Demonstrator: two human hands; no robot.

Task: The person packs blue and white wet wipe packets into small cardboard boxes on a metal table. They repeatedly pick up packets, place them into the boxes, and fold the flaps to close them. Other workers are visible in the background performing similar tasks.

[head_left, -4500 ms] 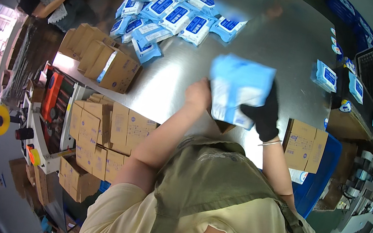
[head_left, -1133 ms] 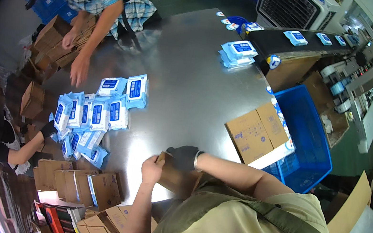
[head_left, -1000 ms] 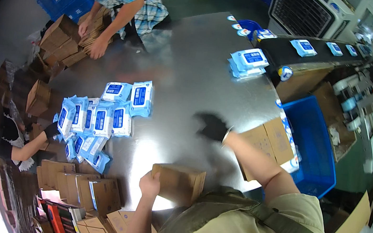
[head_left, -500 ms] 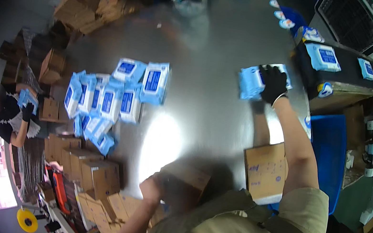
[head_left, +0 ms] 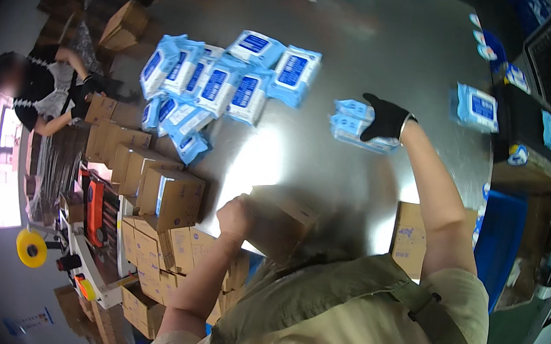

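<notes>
My right hand [head_left: 387, 122], in a black glove, is closed on a small stack of blue-and-white wet wipe packs [head_left: 352, 128] above the right half of the metal table [head_left: 358, 49]. The packs stand edge-on, with their ends facing left. My bare left hand [head_left: 235, 217] is closed at the upper left edge of a cardboard box [head_left: 281, 226] close in front of my body. My arm and the box hide some of its fingers. Several more wet wipe packs [head_left: 216, 85] lie in an overlapping pile on the left part of the table.
At the right, a conveyor [head_left: 537, 158] carries wipe packs, with one pack [head_left: 476, 108] at its table end. A flat cardboard piece [head_left: 411, 239] and blue bin [head_left: 499, 241] are near my right arm. Boxes [head_left: 171, 199] and a co-worker [head_left: 53, 89] are at the left.
My right hand has brought the wipe packs left and turned them. Another pack has reached the conveyor's end. My left hand stays at the box; the whole view has shifted.
</notes>
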